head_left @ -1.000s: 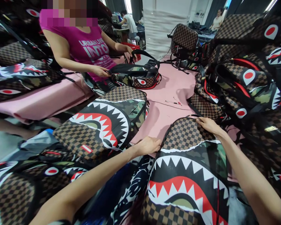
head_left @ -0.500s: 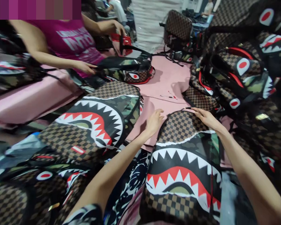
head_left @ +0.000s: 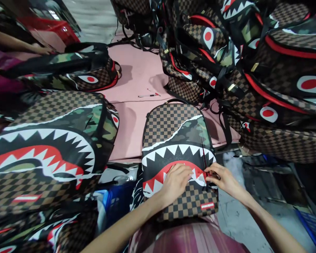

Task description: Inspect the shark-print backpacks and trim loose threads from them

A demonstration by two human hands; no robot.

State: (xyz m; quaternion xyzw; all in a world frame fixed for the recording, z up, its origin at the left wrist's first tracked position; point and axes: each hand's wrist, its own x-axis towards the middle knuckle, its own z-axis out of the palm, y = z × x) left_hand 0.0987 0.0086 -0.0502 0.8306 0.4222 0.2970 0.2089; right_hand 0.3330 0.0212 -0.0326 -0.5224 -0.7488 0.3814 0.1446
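Observation:
A checkered brown backpack (head_left: 173, 126) with a camouflage panel and a red shark mouth lies in front of me, its bottom end on my lap. My left hand (head_left: 177, 182) rests flat on the shark mouth, fingers together, pressing the front panel. My right hand (head_left: 222, 178) pinches something small at the vertical zipper on the backpack's right side, probably the zipper pull, though it is too small to be sure.
A matching backpack (head_left: 50, 140) lies at the left and another (head_left: 76, 70) sits farther back on the pink table (head_left: 137, 77). A heap of the same backpacks (head_left: 252, 70) fills the right. A small tool (head_left: 147, 95) lies on the table. Another person's arm (head_left: 18, 45) is at the upper left.
Both hands came down from the backpack's top to its lower front. The backpack slid toward me onto my lap, and my view tilted down and to the right.

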